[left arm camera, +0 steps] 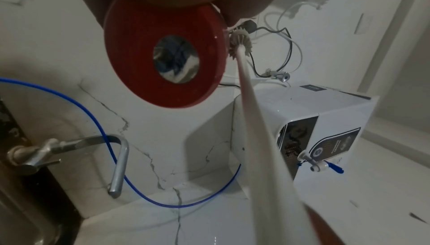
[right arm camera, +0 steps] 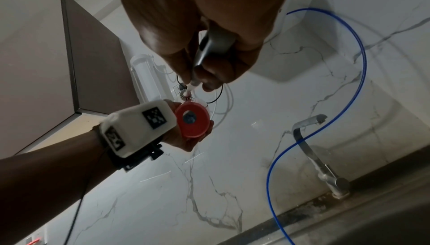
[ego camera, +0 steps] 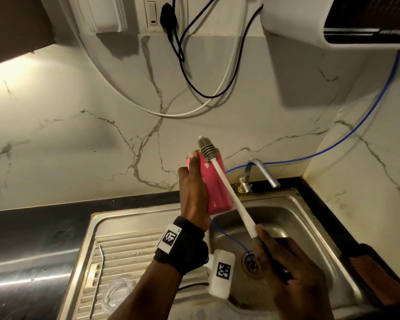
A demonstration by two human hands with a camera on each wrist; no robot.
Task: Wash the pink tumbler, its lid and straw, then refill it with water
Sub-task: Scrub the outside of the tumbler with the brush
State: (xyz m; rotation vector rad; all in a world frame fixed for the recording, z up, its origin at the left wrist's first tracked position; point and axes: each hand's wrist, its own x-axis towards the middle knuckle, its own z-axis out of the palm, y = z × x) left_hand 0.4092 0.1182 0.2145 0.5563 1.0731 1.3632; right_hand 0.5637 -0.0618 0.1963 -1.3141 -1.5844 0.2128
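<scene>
We hold the pink tumbler (ego camera: 214, 184) up over the sink (ego camera: 296, 218) in our left hand (ego camera: 192, 192), fingers (ego camera: 192, 158) wrapped round its body from the left side. Its long axis leans slightly, mouth up and away from us, base down toward the basin. From the left wrist view we look straight at that base, a red disc with a shiny round centre. Our right hand (ego camera: 284, 269) grips the dark handle of the bottle brush (ego camera: 226, 188), fingers curled tight round it. The white shaft runs up and to the left along the tumbler's right side, outside the body — the bristle head (ego camera: 206, 147) sits just at the rim. Whether the bristles are over the mouth or beside it we cannot tell.

That is what the next stroke depends on, we judge: the head must line up with the mouth, then travel down along the tumbler's axis.

On the draining board at the left lie 1 bent metal straw (ego camera: 98, 277) and a clear lid (ego camera: 118, 294), well apart from both hands. The tap (ego camera: 262, 170) stands behind the basin, with no water visibly running. A black tabletop edges the sink, with marble wall behind and a blue hose (ego camera: 365, 125) trailing down.
</scene>
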